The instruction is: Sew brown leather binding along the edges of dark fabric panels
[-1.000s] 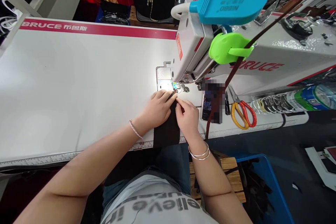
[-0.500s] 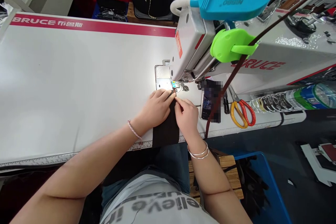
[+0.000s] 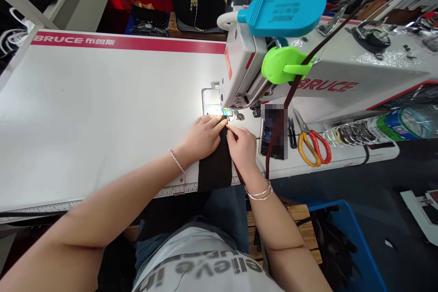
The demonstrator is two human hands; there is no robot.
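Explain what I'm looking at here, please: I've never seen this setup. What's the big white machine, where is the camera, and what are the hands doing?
The camera sits on the person's head, looking down at their own arms. The white machine is a sewing machine on a white table. Both hands press on a dark strip of fabric that runs to the lit spot under the machine's head: the left hand lies flat on it, and the right hand pinches its edge with the fingers. To the right lie scissors, a phone and a plastic bottle. A brown tape hangs through a green clip.
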